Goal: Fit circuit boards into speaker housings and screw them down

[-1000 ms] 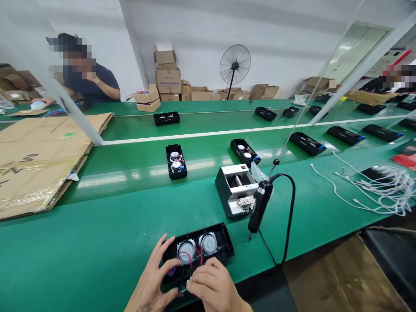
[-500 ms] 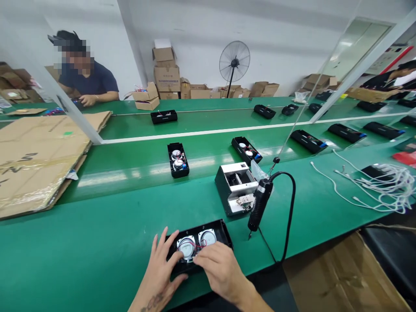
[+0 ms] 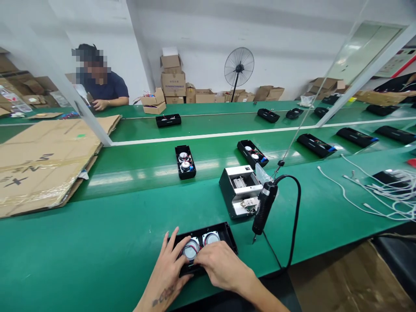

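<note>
A black speaker housing [image 3: 229,237] lies on the green bench in front of me, its inner side up. Two round silver speaker drivers [image 3: 191,249] sit in it, with thin red and black wires across them. My left hand [image 3: 173,260] straddles the housing's left end, thumb at the near side and spread fingers over the left driver and far edge, holding it. My right hand [image 3: 221,265] is closed in a pinch low between the drivers; its fingers hide what they hold. A black electric screwdriver [image 3: 264,208] hangs bit down to the right.
Behind the housing stands a black-and-silver machine [image 3: 238,190]. More housings [image 3: 185,162] lie on the green belt. White cables [image 3: 390,195] are heaped at right, flat cardboard [image 3: 48,164] at left. A co-worker [image 3: 102,84] sits across; a fan [image 3: 239,68] stands behind.
The view has shifted slightly, so everything sits a little farther right. The left fingers have moved closer over the left driver. My right hand stays pinched at about the same spot.
</note>
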`<state>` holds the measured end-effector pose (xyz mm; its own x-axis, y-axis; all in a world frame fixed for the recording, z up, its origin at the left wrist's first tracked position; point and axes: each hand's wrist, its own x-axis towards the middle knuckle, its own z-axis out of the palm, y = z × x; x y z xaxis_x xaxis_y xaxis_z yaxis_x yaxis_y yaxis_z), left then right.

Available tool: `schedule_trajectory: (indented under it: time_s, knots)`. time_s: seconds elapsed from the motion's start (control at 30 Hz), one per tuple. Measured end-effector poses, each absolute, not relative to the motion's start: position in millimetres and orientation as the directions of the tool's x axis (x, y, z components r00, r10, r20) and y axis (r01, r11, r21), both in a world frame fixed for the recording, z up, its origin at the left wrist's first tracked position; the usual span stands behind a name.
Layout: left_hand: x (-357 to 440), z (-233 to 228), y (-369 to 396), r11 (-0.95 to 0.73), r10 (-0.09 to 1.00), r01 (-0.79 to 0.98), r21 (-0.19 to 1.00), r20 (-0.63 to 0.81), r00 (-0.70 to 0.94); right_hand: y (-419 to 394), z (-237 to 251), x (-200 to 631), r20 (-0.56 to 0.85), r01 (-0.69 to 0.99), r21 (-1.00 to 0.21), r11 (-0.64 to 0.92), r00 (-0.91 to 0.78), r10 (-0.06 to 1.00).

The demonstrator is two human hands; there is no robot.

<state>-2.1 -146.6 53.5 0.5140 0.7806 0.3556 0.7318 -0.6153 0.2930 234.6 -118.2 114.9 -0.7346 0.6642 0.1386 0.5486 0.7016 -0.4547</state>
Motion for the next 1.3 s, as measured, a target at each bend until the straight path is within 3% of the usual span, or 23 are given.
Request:
schedule_trajectory:
  time_s: [0.17, 0.43, 0.67, 0.8, 0.9, 0.97, 1.07, 1.2, 1.3]
  knots:
    - [-3.3, 46.2, -151.0, -0.592, 0.798, 0.744, 0.310, 0.358, 0.485, -121.3, 110.7, 235.0, 0.181, 0.548, -0.427, 0.719, -0.727, 0.662]
    - [0.3, 58.1, -150.5, -0.638, 0.761, 0.741, 0.211, 0.324, 0.563, -121.6, 116.1, 236.0, 0.133, 0.555, -0.467, 0.689, -0.726, 0.675]
    - [5.8, 61.4, -151.4, -0.675, 0.727, 0.722, 0.151, 0.306, 0.615, -135.8, 93.3, 228.7, 0.158, 0.601, -0.382, 0.702, -0.706, 0.691]
    - [5.8, 62.1, -138.6, -0.672, 0.740, 0.694, 0.258, 0.248, 0.625, -135.3, 95.9, 224.8, 0.142, 0.608, -0.438, 0.662, -0.680, 0.719]
    - [5.7, 79.2, -116.0, -0.622, 0.762, 0.670, 0.406, 0.115, 0.638, -120.3, 110.1, 222.7, 0.031, 0.628, -0.417, 0.657, -0.712, 0.701]
    - [5.1, 96.9, -95.2, -0.508, 0.783, 0.677, 0.532, -0.043, 0.621, -101.0, 123.5, 221.0, -0.067, 0.649, -0.424, 0.632, -0.718, 0.693]
    - [3.2, 121.0, -62.1, -0.245, 0.783, 0.688, 0.683, -0.279, 0.557, -63.6, 145.4, 217.3, -0.184, 0.668, -0.527, 0.525, -0.693, 0.697]
    - [1.4, 134.3, -35.5, -0.136, 0.773, 0.682, 0.719, -0.353, 0.527, -24.8, 163.3, 212.5, -0.324, 0.683, -0.606, 0.408, -0.680, 0.658]
    - [1.7, 134.9, -32.2, -0.102, 0.770, 0.671, 0.734, -0.369, 0.521, -14.9, 163.3, 211.1, -0.336, 0.663, -0.630, 0.404, -0.703, 0.627]
